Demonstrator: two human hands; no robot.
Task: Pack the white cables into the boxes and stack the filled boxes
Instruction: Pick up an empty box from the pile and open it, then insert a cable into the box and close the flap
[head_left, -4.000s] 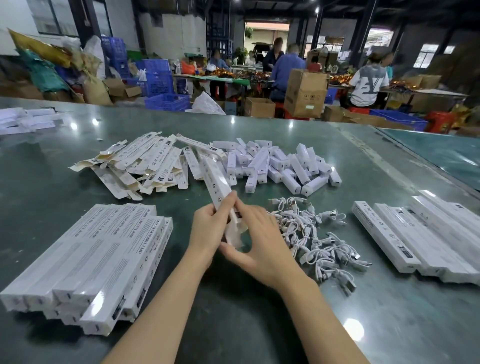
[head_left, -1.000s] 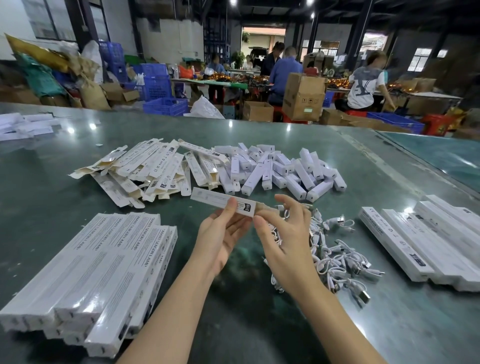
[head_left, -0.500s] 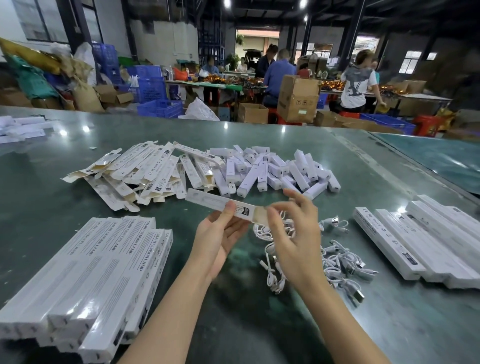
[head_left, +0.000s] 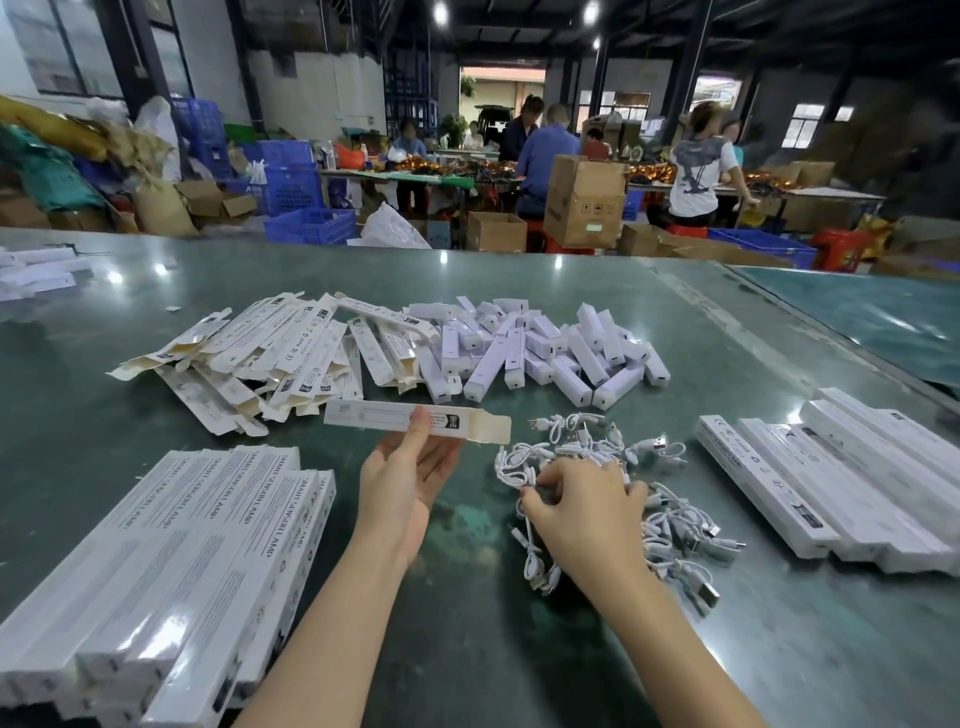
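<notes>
We take the cable pile (head_left: 613, 499) as our landmark: a loose heap of short white USB cables on the green bench (head_left: 519, 649), near the middle-right.

Progress, as we judge it: partway. Left of the pile, nearest us, sits a big stack of closed long boxes (head_left: 171, 566), several layers deep, prob. the finished ones. Right of the pile lies a second row of long white boxes (head_left: 841, 483), lying flat side by side; we can't tell if they're filled. Behind the pile & to the left is a heap of flat, unfolded carton sleeves (head_left: 260, 358), so plenty of boxes are not yet packed. Directly behind the pile is a scatter of small white boxes (head_left: 550, 348); contents unknown. Many cables are left, so lots of work remains.

Hands: our left hand (head_left: 410, 478), just left of the pile, pinches one long box (head_left: 415, 422) between thumb and fingers, held level above the bench w/ its end flap open toward the pile. Our right hand (head_left: 582, 509) is down on the pile, fingers curled narrow around a cable at the pile's left edge; looks like a pick, but whether one cable is fully gripped we can't tell.
</notes>
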